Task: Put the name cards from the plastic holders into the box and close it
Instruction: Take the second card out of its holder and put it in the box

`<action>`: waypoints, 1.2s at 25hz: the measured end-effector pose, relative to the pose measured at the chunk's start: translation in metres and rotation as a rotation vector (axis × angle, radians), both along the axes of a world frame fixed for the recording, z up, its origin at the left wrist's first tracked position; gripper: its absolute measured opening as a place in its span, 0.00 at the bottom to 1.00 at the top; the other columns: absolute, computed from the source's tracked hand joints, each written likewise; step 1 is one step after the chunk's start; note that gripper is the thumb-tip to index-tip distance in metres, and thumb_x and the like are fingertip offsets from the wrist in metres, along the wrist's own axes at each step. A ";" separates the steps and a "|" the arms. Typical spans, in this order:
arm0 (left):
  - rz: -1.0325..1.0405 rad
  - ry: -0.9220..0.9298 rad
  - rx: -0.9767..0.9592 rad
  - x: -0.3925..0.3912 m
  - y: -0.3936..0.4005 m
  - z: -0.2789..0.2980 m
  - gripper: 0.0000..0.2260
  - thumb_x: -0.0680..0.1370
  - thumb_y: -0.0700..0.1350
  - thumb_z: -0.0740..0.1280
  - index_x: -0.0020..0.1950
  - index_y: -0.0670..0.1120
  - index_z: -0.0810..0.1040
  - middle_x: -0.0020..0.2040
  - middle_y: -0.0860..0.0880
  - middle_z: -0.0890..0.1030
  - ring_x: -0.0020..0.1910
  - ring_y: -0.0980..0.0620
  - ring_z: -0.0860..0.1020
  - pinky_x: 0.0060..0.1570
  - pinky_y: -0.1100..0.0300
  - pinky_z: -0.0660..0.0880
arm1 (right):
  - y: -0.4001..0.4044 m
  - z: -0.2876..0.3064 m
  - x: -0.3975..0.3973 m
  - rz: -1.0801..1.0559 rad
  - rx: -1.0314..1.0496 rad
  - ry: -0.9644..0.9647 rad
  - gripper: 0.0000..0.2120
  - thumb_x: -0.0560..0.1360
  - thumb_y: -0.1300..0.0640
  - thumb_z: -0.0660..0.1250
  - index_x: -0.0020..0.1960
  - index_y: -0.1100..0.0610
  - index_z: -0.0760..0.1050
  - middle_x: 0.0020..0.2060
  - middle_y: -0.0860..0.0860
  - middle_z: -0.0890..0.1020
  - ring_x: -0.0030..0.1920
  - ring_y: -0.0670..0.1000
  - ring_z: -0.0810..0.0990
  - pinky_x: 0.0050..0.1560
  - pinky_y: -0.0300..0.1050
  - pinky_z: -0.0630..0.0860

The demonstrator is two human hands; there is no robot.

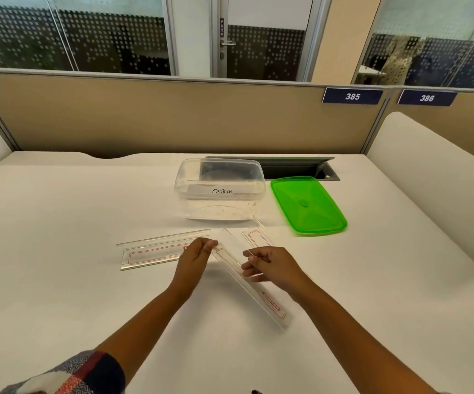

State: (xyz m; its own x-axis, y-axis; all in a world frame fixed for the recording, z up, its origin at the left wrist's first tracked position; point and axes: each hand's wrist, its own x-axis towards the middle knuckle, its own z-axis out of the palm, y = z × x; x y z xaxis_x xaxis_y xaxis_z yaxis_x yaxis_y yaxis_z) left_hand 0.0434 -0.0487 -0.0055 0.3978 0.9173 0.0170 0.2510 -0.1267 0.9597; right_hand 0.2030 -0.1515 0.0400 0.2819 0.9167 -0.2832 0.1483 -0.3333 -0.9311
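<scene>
Both hands, left hand and right hand, pinch-grip diagonal acrylic holder, presumably steadying it; card extraction unclear.

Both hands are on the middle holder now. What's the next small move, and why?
Probably lift the middle holder and check it for a card: both hands, left and right, grip it, and it looks empty. One card, OSTRICH, already sits in the box; the green lid still lies beside it.
</scene>
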 end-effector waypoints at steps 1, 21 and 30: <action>0.014 -0.005 -0.023 -0.001 0.003 0.002 0.09 0.79 0.48 0.60 0.47 0.47 0.79 0.47 0.51 0.81 0.47 0.56 0.77 0.45 0.68 0.70 | 0.003 0.002 0.001 0.010 -0.006 -0.002 0.10 0.78 0.63 0.61 0.57 0.60 0.77 0.38 0.51 0.83 0.35 0.45 0.84 0.35 0.34 0.80; 0.360 -0.219 -0.195 -0.006 0.034 0.031 0.13 0.75 0.48 0.66 0.32 0.48 0.77 0.33 0.51 0.76 0.35 0.56 0.72 0.36 0.66 0.66 | 0.020 0.027 0.055 -0.147 0.112 0.789 0.09 0.78 0.63 0.58 0.53 0.59 0.76 0.44 0.55 0.86 0.43 0.54 0.86 0.43 0.46 0.82; 0.440 -0.142 -0.297 -0.004 0.046 0.031 0.14 0.76 0.49 0.65 0.31 0.49 0.77 0.33 0.48 0.77 0.42 0.43 0.76 0.54 0.46 0.76 | 0.027 0.018 0.064 -0.221 0.186 0.829 0.16 0.75 0.65 0.63 0.62 0.57 0.67 0.53 0.58 0.80 0.43 0.56 0.86 0.42 0.46 0.83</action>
State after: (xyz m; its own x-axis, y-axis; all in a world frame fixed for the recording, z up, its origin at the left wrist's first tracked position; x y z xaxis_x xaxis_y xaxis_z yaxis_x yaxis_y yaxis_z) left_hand 0.0392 -0.0030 0.0257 -0.0122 0.9700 -0.2427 0.0846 0.2428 0.9664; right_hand 0.2670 -0.1246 0.0585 0.2281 0.9171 -0.3270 -0.6504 -0.1064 -0.7521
